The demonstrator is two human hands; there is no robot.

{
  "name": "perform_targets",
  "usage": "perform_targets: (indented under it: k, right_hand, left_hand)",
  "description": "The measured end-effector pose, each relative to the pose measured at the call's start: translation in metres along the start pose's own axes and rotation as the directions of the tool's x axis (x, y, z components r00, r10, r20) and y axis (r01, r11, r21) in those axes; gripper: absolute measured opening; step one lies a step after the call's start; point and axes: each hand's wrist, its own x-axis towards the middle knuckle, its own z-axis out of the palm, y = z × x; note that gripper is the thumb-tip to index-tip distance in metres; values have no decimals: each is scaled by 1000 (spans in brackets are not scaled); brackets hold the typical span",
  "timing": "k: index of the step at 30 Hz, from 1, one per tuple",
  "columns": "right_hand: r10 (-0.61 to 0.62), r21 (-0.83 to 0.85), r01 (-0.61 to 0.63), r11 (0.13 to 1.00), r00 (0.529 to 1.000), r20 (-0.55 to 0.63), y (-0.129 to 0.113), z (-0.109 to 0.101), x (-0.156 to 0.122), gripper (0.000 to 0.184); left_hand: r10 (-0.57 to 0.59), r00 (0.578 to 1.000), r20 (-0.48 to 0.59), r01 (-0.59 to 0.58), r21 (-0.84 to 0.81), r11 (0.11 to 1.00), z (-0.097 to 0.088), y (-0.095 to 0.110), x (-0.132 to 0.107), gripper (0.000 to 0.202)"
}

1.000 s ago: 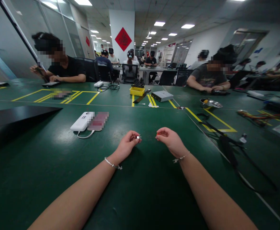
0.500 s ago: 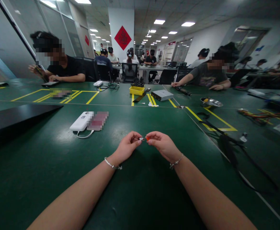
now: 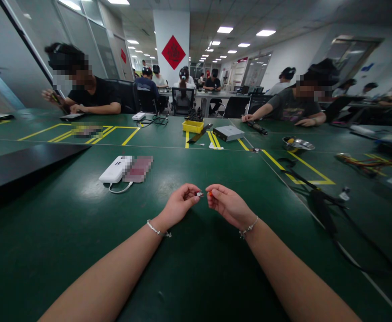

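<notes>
My left hand (image 3: 179,202) pinches a small white-and-metal piece (image 3: 199,194) between thumb and fingertips; its tip points right. It is too small for me to name its kind. Opposite it, my right hand (image 3: 229,203) is closed on a small orange piece (image 3: 210,194), which is mostly covered by the thumb and fingers. A narrow gap separates the two pieces. Both hands are held low over the middle of the green table (image 3: 182,277).
Left of my hands lie a white power bank (image 3: 115,170) with a short cable and a pixelated flat object (image 3: 138,168). Farther back are a yellow bin (image 3: 193,126), a grey box (image 3: 228,133) and a metal bowl (image 3: 298,143). Black straps (image 3: 319,208) lie at right. Co-workers sit across the table.
My right hand has turned slightly and its thumb has moved up over the orange piece. The gap between the two pieces is a little wider. My left hand keeps its pinch.
</notes>
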Motion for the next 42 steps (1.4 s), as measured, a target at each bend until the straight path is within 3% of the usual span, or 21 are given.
perform_targets:
  k: [7,16,26,42]
  right_hand:
    - [-11,-44,10,999,1000,-24,0,-2,-1,18]
    - [-47,-72,41,997,996,-76,1,2,1,23]
    - [-28,-54,26,998,999,-27,4,2,1,18]
    - [-69,-83,58,995,989,-131,5,3,4,16]
  left_hand:
    - [13,1000,12,-13,-13,1000,-1,-1,0,17]
    - [-25,998,-51,23,-32,999,-2,-4,3,19]
    - [-27,999,-36,22,-122,992,-2,-2,3,14]
    - [-13,999,-40,13,-2,1000,-1,3,1,16]
